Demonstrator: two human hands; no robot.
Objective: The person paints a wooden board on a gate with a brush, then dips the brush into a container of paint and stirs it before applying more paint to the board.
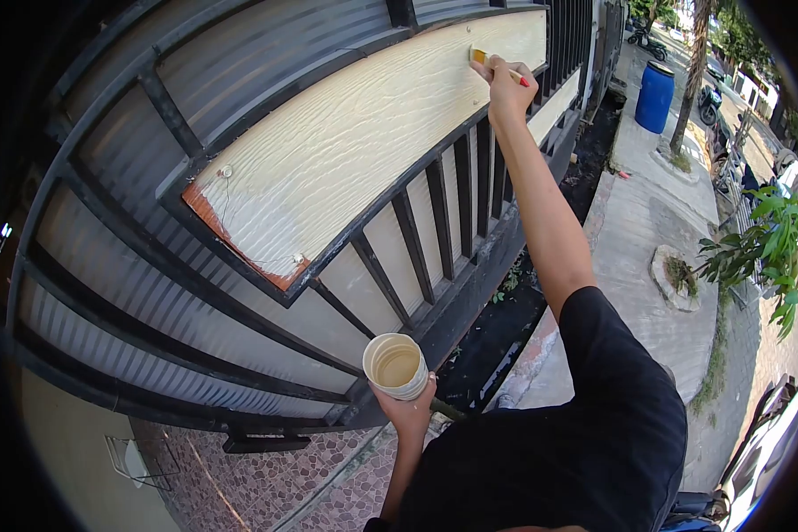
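Observation:
A long wood-grained board, mostly coated cream, is fixed with screws to a black metal fence. Bare reddish-brown shows at its lower left end. My right hand is closed round a paintbrush with a red handle tip, its bristles against the board near the far end. Below the board, my left hand holds a white cup from beneath, its open top facing up and pale liquid inside.
Black fence bars run below and left of the board. A dark gutter lies along the fence's foot. On the pavement stand a blue barrel, a tree trunk and a leafy plant. Motorbikes are farther off.

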